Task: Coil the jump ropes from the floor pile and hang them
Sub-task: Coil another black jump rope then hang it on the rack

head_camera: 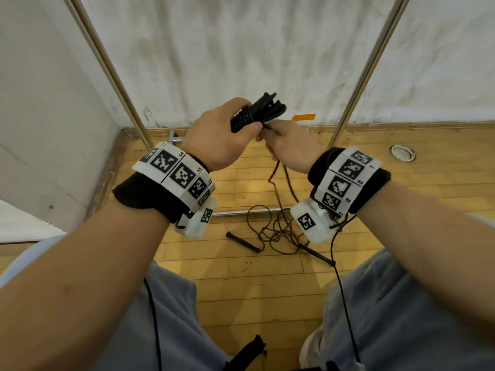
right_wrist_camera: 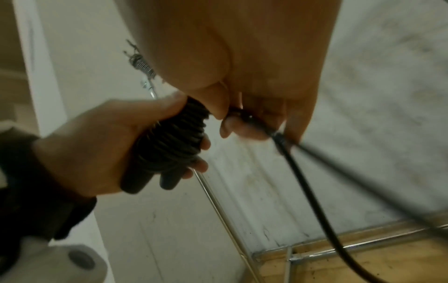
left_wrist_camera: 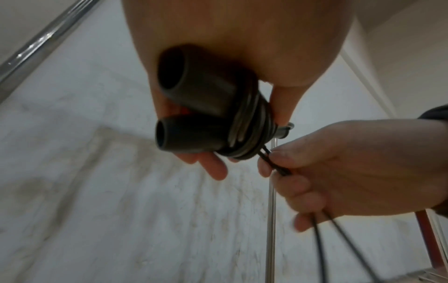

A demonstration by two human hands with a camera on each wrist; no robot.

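Observation:
My left hand (head_camera: 222, 132) grips two black jump rope handles (left_wrist_camera: 189, 107) side by side, with black cord wound in tight turns around them (right_wrist_camera: 169, 137). The bundle (head_camera: 257, 112) sticks out up and to the right of the fist. My right hand (head_camera: 289, 145) sits just right of it and pinches the loose cord (left_wrist_camera: 274, 162) close to the wraps. Two strands of that cord (right_wrist_camera: 308, 187) hang down from the right hand. A second jump rope (head_camera: 278, 231) lies tangled on the wooden floor below, its two black handles (head_camera: 242, 241) spread apart.
Two slanted metal rack poles (head_camera: 112, 73) (head_camera: 367, 70) rise in front of a white wall. A low metal bar (head_camera: 241, 213) of the rack runs along the floor. A strip of orange tape (head_camera: 303, 117) and a round metal floor fitting (head_camera: 402, 153) lie at the right.

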